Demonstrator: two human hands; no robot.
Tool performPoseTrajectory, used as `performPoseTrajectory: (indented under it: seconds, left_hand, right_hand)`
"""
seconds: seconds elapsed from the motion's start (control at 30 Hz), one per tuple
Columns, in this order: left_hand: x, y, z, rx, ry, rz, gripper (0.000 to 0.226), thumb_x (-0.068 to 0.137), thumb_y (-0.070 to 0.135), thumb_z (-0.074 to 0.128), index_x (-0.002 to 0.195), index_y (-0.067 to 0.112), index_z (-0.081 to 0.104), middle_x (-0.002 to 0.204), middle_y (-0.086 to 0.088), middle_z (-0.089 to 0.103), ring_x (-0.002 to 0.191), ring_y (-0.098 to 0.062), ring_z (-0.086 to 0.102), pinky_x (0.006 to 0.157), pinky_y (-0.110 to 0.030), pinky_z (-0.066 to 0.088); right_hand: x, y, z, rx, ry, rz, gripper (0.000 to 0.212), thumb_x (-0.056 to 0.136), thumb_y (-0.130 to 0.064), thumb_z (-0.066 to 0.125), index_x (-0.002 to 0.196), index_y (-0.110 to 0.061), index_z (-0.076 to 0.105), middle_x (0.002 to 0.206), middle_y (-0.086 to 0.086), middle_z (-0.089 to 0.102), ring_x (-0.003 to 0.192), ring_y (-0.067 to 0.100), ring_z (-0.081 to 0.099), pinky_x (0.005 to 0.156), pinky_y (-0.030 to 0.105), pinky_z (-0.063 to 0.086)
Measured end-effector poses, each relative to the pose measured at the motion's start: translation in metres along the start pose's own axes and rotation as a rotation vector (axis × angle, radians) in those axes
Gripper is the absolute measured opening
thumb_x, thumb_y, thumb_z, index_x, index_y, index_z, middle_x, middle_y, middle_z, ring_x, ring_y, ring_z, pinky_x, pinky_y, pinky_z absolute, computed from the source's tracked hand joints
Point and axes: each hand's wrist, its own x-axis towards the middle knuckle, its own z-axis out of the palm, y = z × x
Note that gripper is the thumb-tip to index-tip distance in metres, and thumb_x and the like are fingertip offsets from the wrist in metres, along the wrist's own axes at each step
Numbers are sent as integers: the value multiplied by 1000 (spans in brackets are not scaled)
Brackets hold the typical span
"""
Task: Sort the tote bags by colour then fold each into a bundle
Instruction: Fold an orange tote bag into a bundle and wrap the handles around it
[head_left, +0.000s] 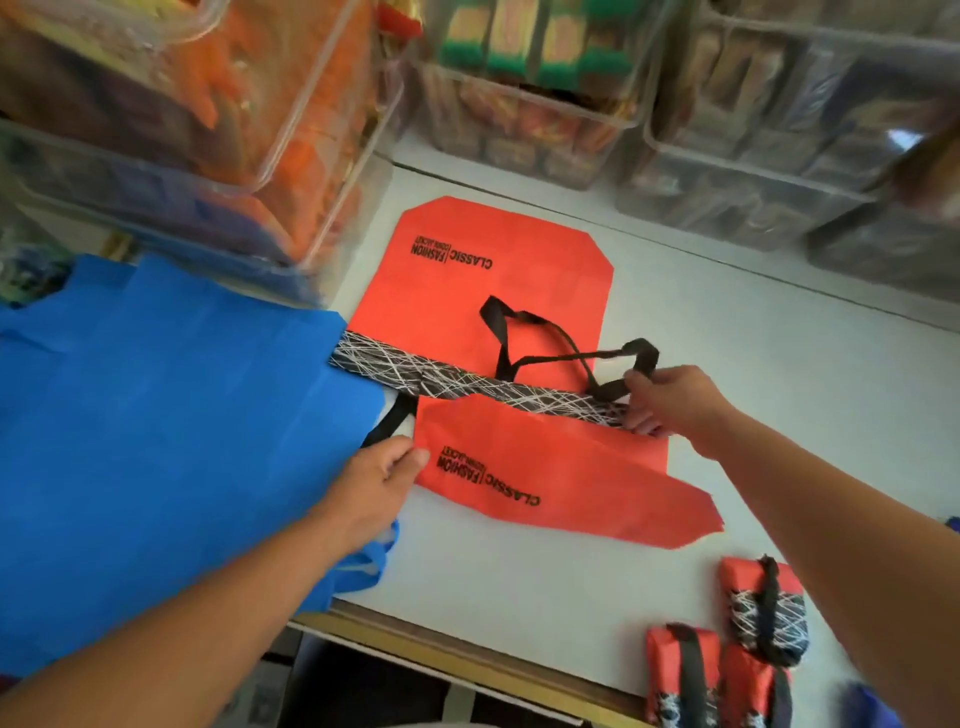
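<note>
**Being Held at Both Edges: Red Tote Bag on the Table**

Nearest the front edge of the table, at the right, folded red bundles (737, 577) are lying close together, each being wrapped by a black strap. Further in, the near flap of the red tote bag (498, 291) is being pinched at its left corner by the left hand (374, 483), thumb and curled fingers closing on the fabric. On the right, a black handle (641, 349) is being gripped by the right hand (670, 400), whose lower fingers are being pressed against the patterned band (467, 379). The bag is being spread flat across the middle of the white table (779, 405), its left edge meeting a pile of blue tote bags (156, 415). Beyond it, clear bins (519, 130) of coloured goods are being kept along the back.
</note>
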Motion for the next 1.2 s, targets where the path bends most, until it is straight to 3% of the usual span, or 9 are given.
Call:
performPoseTrajectory:
  seconds: [0.07, 0.2, 0.53, 0.63, 0.7, 0.83, 0.97, 1.07, 1.2]
  left_hand:
    - [7, 8, 5, 91, 116, -38, 40, 104, 37, 55, 72, 14, 45, 55, 7, 35, 53, -13, 35, 54, -33, 30]
    - [22, 24, 21, 314, 244, -80, 37, 101, 35, 58, 75, 10, 53, 65, -4, 52, 67, -30, 52, 59, -37, 36]
    - [30, 19, 27, 317, 302, -6, 44, 97, 18, 63, 62, 19, 35, 62, -2, 42, 58, -28, 45, 55, -33, 29]
    - [22, 29, 29, 363, 347, 36, 27, 89, 11, 68, 76, 18, 46, 85, -5, 49, 76, -32, 54, 65, -39, 46]
    - [12, 39, 32, 514, 377, 184, 29, 81, 6, 73, 103, 15, 57, 113, -8, 52, 98, -31, 55, 84, -46, 52]
    - [6, 50, 51, 864, 77, 681, 62, 82, 12, 73, 139, 25, 54, 160, -3, 38, 146, -30, 38, 120, -50, 31]
    - [10, 39, 71, 1024, -95, 654, 60, 88, 25, 71, 143, 31, 48, 169, -2, 24, 157, -27, 16, 124, -47, 10]
    - [10, 33, 74, 1039, -107, 581, 57, 96, 27, 63, 149, 34, 41, 171, -3, 16, 158, -28, 7, 125, -56, 17]
    - [5, 44, 73, 1091, -87, 411, 67, 87, 41, 75, 146, 40, 44, 168, -6, 26, 155, -37, 22, 113, -74, 25]
  right_hand:
    - [-5, 7, -4, 9, -7, 11, 38, 97, -31, 62, 86, 3, 73, 78, 15, 75, 60, 21, 65, 55, 23, 50]
    - [-9, 18, -18, 204, -50, 65, 35, 99, -40, 58, 99, -10, 76, 96, 15, 75, 81, 23, 65, 75, 33, 50]
    - [-52, 56, -32, 291, -383, -157, 71, 71, -80, 65, 117, -27, 76, 126, -9, 72, 120, 10, 65, 104, 33, 45]
    - [-53, 67, -19, 263, -273, -186, 33, 82, -54, 79, 107, -33, 80, 125, -12, 71, 115, 11, 68, 103, 40, 52]
    - [-45, 73, -5, 62, -86, -251, 15, 90, -41, 76, 104, -38, 79, 122, -19, 67, 114, 8, 66, 99, 39, 53]
    - [-28, 68, 19, -393, 148, -283, 27, 93, -51, 66, 112, -34, 76, 121, -18, 55, 120, 16, 47, 85, 35, 47]
    - [-20, 55, 29, -413, 127, -171, 38, 87, -62, 62, 117, -39, 70, 115, -9, 54, 121, 21, 42, 94, 41, 48]
    - [-12, 32, 25, -68, 94, -89, 47, 78, -70, 57, 87, -26, 72, 82, -8, 63, 92, 20, 60, 82, 39, 50]
    - [-7, -7, 14, 150, 124, -187, 34, 92, -33, 67, 71, -8, 59, 60, -2, 50, 51, 7, 44, 47, 20, 34]
